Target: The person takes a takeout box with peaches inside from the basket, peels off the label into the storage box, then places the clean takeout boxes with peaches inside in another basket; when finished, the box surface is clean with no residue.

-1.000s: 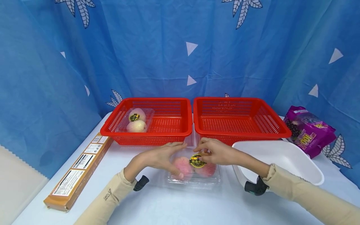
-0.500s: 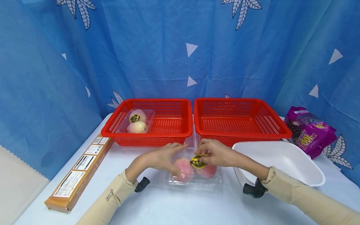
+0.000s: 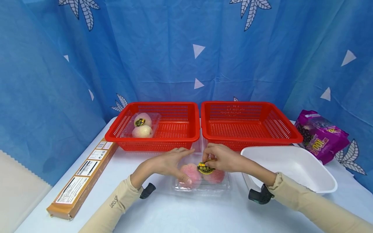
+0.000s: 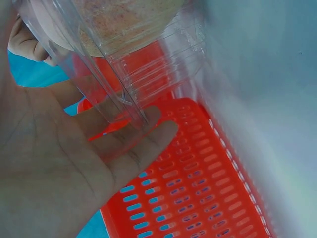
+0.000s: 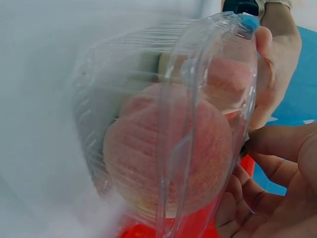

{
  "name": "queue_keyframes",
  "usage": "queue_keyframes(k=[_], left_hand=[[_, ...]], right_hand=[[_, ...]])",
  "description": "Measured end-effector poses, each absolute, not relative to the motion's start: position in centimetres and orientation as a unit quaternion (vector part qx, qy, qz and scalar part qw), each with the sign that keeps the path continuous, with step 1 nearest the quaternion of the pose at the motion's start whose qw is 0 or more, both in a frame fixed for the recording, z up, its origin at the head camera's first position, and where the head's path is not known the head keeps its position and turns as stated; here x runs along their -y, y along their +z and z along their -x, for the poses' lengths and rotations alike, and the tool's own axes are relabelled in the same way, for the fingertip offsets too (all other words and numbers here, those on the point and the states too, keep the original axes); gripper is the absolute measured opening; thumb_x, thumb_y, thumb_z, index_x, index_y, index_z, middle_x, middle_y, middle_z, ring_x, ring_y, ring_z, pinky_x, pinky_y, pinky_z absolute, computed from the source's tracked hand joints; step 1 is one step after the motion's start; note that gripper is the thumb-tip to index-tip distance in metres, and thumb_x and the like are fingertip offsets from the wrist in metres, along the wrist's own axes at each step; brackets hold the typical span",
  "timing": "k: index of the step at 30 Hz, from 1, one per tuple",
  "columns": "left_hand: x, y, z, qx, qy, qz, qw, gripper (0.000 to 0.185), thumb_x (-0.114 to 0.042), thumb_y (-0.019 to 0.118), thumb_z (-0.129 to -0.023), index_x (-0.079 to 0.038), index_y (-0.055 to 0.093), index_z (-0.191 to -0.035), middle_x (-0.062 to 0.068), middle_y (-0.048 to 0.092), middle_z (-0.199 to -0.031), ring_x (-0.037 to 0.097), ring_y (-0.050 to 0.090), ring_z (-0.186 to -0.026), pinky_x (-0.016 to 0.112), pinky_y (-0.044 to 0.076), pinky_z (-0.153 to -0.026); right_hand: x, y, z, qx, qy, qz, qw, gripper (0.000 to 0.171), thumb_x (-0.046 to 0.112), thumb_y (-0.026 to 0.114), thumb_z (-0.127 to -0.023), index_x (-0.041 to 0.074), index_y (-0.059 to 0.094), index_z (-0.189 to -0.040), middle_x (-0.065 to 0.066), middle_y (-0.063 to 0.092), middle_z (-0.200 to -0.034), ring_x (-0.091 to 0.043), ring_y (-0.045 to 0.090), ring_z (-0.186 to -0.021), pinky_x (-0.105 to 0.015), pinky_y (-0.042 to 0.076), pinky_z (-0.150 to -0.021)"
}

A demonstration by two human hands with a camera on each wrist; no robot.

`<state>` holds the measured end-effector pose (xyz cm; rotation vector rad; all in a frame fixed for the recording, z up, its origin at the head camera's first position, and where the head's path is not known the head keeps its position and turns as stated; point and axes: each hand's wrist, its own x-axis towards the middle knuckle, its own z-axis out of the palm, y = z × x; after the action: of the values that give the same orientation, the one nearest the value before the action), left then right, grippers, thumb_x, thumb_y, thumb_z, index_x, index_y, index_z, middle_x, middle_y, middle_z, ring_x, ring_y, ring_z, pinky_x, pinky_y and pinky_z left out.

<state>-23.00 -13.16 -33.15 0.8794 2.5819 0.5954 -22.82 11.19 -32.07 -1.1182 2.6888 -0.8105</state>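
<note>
Clear peach box [image 3: 201,178], illegible yellow-black sticker [image 3: 205,167] pinched by right hand [image 3: 224,158], left hand [image 3: 169,163] fingers spread against it.

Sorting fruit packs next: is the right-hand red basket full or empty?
Empty: the right red basket shows only its bare slotted floor, while the left basket holds one fruit pack.

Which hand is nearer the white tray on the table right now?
Right. The right hand holds the clear fruit box just beside the white tray; the left hand is on the box's far side.
</note>
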Motion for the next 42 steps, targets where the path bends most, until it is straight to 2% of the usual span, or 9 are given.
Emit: queue_keyframes(k=[13,28,39,42], left_hand=[[13.1,-33.3,23.1,-0.911,0.217,-0.304,0.176,0.106,-0.059,0.078,-0.067,-0.025,0.026,-0.153,0.006,0.029,-0.155,0.029,0.023,-0.143,0.054,0.032,-0.108],[13.1,-33.4,23.1,-0.909,0.223,-0.301,0.182,0.107,-0.059,0.079,-0.067,-0.024,0.026,-0.153,0.006,0.029,-0.154,0.029,0.025,-0.142,0.056,0.034,-0.106],[13.2,-33.3,23.0,-0.91,0.223,-0.3,0.181,0.107,-0.058,0.079,-0.067,-0.025,0.026,-0.153,0.006,0.029,-0.154,0.028,0.026,-0.141,0.056,0.034,-0.106],[13.2,-33.3,23.0,-0.909,0.222,-0.302,0.179,0.107,-0.058,0.08,-0.067,-0.025,0.026,-0.153,0.006,0.029,-0.154,0.028,0.026,-0.141,0.056,0.033,-0.106]], right_hand=[[-11.4,-32.0,22.6,-0.873,-0.303,0.374,0.081,0.009,0.002,0.066,-0.087,0.009,0.062,-0.084,0.005,0.059,-0.074,-0.009,0.054,-0.067,-0.022,0.052,-0.059],[-12.1,-31.3,22.4,-0.854,-0.349,0.367,0.117,0.005,0.003,0.063,-0.09,0.006,0.06,-0.089,0.0,0.06,-0.078,-0.013,0.056,-0.07,-0.024,0.054,-0.061],[-13.4,-30.4,22.4,-0.852,-0.386,0.332,0.121,0.006,0.003,0.062,-0.09,0.006,0.058,-0.093,-0.004,0.062,-0.088,-0.019,0.06,-0.082,-0.031,0.057,-0.071],[-14.1,-30.3,22.4,-0.854,-0.386,0.329,0.12,0.009,0.003,0.062,-0.09,0.007,0.057,-0.095,-0.004,0.062,-0.089,-0.019,0.059,-0.085,-0.029,0.057,-0.074]])
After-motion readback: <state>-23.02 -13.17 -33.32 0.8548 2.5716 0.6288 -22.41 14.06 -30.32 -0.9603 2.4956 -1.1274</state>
